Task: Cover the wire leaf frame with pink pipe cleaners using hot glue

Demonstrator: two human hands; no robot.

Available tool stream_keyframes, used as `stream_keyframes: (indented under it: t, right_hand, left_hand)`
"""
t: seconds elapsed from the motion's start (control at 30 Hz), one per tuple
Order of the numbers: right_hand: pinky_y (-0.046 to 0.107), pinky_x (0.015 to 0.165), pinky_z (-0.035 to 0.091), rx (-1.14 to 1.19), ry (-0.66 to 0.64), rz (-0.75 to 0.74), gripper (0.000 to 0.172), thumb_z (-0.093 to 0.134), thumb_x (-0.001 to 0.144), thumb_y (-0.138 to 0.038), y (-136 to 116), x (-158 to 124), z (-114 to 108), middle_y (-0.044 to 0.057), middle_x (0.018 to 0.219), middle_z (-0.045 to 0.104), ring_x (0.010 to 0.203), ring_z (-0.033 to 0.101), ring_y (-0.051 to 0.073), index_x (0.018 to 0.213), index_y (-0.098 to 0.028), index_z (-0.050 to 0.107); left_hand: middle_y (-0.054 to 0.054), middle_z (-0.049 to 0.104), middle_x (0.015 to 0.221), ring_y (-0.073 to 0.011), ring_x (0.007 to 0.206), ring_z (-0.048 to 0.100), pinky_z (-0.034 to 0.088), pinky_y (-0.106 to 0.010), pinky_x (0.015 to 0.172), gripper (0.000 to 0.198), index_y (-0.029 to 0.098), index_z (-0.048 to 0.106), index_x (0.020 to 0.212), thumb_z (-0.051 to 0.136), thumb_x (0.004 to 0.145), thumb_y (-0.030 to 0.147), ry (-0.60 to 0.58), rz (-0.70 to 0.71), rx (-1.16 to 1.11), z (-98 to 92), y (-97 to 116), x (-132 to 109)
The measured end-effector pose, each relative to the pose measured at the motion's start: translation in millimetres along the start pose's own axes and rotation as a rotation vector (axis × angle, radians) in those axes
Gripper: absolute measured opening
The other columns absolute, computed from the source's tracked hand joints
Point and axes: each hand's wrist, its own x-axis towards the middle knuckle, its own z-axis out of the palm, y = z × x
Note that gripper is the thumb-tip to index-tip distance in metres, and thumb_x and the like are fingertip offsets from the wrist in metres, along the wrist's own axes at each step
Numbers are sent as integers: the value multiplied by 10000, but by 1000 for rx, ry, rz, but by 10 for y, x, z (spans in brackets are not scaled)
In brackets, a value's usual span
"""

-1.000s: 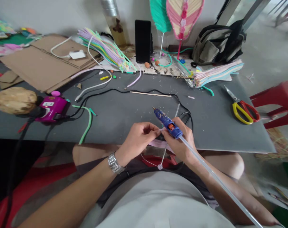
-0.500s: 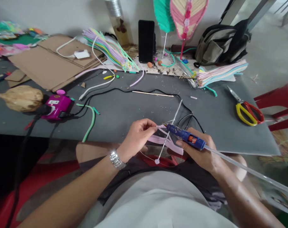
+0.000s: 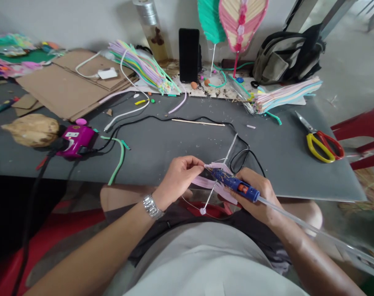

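My left hand (image 3: 183, 174), with a metal watch on its wrist, pinches the end of a lilac pipe-cleaner strip (image 3: 205, 181) at the table's front edge. A blue glue gun (image 3: 236, 183) is gripped in my right hand (image 3: 257, 193). Its nozzle points left and lies close to my left fingertips. A long clear glue stick (image 3: 300, 224) sticks out of its back end. Beneath the gun, a thin white stem (image 3: 231, 149) crosses the lilac strips, with a small lilac knob (image 3: 203, 211) at its lower end. My fingers and the gun hide part of the strips.
Scissors (image 3: 321, 146) lie at the right. A purple power socket (image 3: 76, 139) with black cords stands left. Behind are cardboard (image 3: 78, 90), pipe-cleaner bundles (image 3: 143, 68), a phone (image 3: 189, 55), finished leaf fans (image 3: 242, 24) and a bag (image 3: 287, 57). A wooden stick (image 3: 199, 122) lies mid-table.
The glue gun and my right hand have moved slightly left and down, bringing the nozzle nearer my left fingertips. More lilac strip shows above the gun. My left hand keeps its pinch.
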Motion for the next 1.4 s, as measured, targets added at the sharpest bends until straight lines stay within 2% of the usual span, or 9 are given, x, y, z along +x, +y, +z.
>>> stream_keyframes:
  t: [0.27, 0.4, 0.6, 0.77, 1.4]
  right_hand:
    - [286, 616, 388, -55, -12, -67, 88, 638, 905, -230, 33, 24, 22, 0, 779, 569, 670, 508, 147, 853, -216, 569]
    - [281, 614, 376, -69, -3, -70, 104, 631, 913, -211, 52, 22, 31, -1, 775, 565, 667, 508, 145, 841, -216, 556]
    - [270, 613, 381, -71, 9, -88, 131, 643, 902, -197, 80, 7, 50, -6, 774, 556, 665, 507, 142, 843, -223, 529]
    - [269, 599, 369, -69, 21, -85, 145, 634, 897, -181, 81, 7, 57, -8, 761, 554, 651, 503, 139, 827, -228, 516]
    - [267, 583, 360, -95, 25, -96, 154, 613, 868, -135, 76, 7, 50, -15, 741, 543, 628, 498, 130, 811, -229, 506]
  left_hand:
    - [-4, 617, 665, -106, 571, 453, 325, -228, 506, 214, 156, 718, 757, 657, 720, 358, 9, 68, 10, 14, 48, 9]
    - [16, 581, 624, -99, 547, 415, 306, -226, 488, 192, 161, 707, 750, 652, 720, 342, 6, 60, 12, 10, 70, -10]
    - [5, 600, 637, -116, 571, 476, 332, -221, 491, 190, 160, 708, 761, 660, 732, 342, 3, 72, -1, 11, 68, -26]
    - [14, 578, 625, -98, 552, 422, 308, -220, 493, 202, 151, 709, 752, 646, 716, 340, 6, 60, 22, 7, 78, -19]
    - [28, 531, 609, -95, 556, 383, 294, -223, 497, 192, 155, 712, 742, 647, 726, 335, -1, 88, 16, 3, 42, -3]
